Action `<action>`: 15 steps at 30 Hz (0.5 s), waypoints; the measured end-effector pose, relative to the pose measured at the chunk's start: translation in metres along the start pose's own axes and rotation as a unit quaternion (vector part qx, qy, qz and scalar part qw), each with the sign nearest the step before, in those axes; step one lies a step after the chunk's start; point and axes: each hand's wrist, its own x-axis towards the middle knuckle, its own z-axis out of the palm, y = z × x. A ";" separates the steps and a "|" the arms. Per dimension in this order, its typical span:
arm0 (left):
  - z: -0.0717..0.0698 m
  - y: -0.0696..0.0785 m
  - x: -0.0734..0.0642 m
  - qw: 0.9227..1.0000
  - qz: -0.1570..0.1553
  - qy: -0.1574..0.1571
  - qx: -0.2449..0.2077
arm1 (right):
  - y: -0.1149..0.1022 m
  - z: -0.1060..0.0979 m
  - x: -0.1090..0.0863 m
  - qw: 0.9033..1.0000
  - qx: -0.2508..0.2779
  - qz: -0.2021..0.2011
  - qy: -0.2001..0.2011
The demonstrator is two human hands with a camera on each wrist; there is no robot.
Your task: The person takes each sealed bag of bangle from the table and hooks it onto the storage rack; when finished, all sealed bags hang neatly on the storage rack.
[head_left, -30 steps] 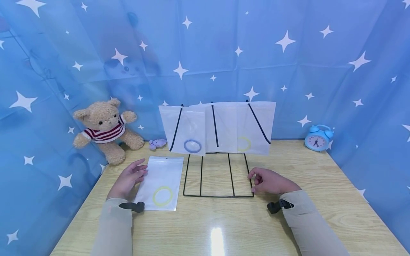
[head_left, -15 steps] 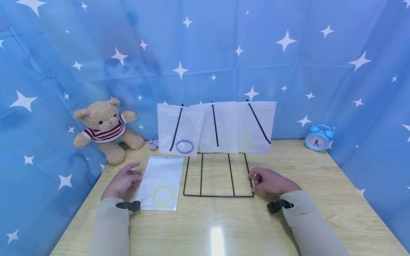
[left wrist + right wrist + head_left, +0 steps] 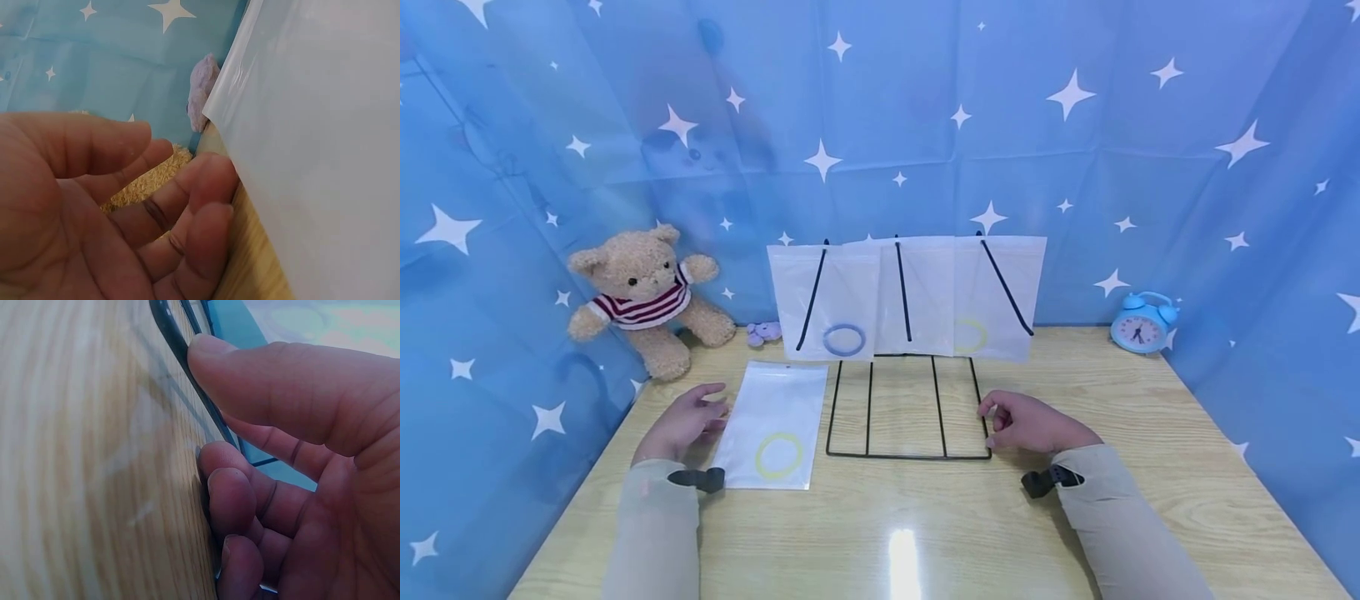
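A black wire display rack [image 3: 910,457] stands on the table, its three prongs each bearing a hanging translucent zip bag. A blue ring [image 3: 844,339] shows in the left hanging bag [image 3: 790,292], and a yellow ring in the right one [image 3: 1007,287]; the middle bag [image 3: 928,287] shows no ring. My right hand [image 3: 1026,423] grips the rack's right base wire, thumb on the wire [image 3: 206,403] and fingers curled beside it. Left of the rack lies another zip bag [image 3: 782,396] with a yellow ring [image 3: 778,456]. My left hand [image 3: 683,425], fingers loosely bent, holds nothing beside that bag's left edge.
A teddy bear [image 3: 643,312] in a striped sweater sits at the back left, near a small purple plush [image 3: 763,333]. A blue alarm clock [image 3: 1144,323] stands at the back right. A starry blue curtain [image 3: 895,100] encloses the wooden table [image 3: 1000,533].
My left hand has drawn leftward from the lying bag. The left hanging bag has swung left and partly back. My right hand stays at the rack; the view has tilted very slightly.
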 end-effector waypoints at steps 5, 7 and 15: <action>-0.003 -0.003 -0.003 1.000 0.003 -0.008 -0.007 | 0.000 0.001 0.000 1.000 -0.003 0.005 -0.001; -0.004 -0.005 -0.003 1.000 0.008 -0.012 -0.011 | 0.000 0.001 0.001 1.000 -0.005 0.003 -0.002; -0.004 -0.010 -0.003 0.999 0.039 -0.035 0.009 | -0.001 -0.001 0.001 1.000 -0.019 0.010 0.002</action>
